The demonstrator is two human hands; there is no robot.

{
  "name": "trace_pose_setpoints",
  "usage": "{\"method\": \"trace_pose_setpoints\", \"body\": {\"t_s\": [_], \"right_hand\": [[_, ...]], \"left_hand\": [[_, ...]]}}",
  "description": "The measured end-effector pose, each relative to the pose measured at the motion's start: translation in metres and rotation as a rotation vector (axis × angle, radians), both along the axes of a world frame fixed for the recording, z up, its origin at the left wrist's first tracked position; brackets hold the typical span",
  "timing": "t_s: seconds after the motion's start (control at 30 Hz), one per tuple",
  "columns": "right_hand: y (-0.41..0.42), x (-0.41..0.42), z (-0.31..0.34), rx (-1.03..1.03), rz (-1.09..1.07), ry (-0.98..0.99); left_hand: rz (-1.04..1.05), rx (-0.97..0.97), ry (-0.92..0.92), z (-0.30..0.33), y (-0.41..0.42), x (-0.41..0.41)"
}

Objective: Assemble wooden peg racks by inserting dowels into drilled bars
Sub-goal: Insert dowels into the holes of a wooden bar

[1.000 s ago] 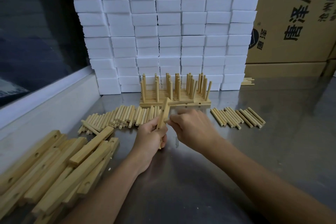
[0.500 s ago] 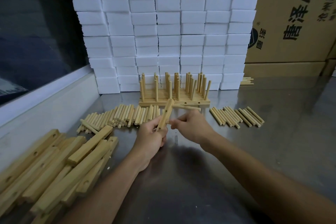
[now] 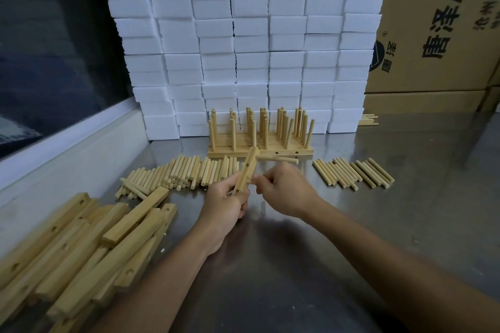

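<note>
Left hand (image 3: pixel 226 204) grips a drilled light-wood bar (image 3: pixel 245 171) above the steel tabletop (image 3: pixel 297 265), one dowel (image 3: pixel 277 159) already in. Right hand (image 3: pixel 284 189) fingers pinch the next. Finished racks (image 3: pixel 259 140) behind; many loose bars (image 3: pixel 81 246) left.
</note>
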State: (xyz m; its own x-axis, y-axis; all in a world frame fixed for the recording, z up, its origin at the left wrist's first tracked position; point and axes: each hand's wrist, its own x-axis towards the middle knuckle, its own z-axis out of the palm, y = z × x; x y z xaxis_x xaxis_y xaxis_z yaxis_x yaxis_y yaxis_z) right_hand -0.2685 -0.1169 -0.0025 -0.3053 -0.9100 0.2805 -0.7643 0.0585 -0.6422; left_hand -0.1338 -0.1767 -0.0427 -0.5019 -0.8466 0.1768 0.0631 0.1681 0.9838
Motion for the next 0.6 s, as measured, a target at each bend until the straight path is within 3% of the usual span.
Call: {"method": "trace_pose_setpoints", "body": {"t_s": [0.23, 0.43, 0.6], "right_hand": [[0.002, -0.003, 0.008, 0.173, -0.022, -0.406], [0.004, -0.002, 0.011, 0.082, 0.052, -0.143], [0.004, -0.017, 0.020, 0.080, 0.063, -0.191]], "left_hand": [[0.018, -0.005, -0.016, 0.000, 0.001, -0.001], [0.007, 0.038, 0.016, 0.004, 0.002, 0.000], [0.107, 0.271, 0.191, 0.006, -0.005, 0.000]]}}
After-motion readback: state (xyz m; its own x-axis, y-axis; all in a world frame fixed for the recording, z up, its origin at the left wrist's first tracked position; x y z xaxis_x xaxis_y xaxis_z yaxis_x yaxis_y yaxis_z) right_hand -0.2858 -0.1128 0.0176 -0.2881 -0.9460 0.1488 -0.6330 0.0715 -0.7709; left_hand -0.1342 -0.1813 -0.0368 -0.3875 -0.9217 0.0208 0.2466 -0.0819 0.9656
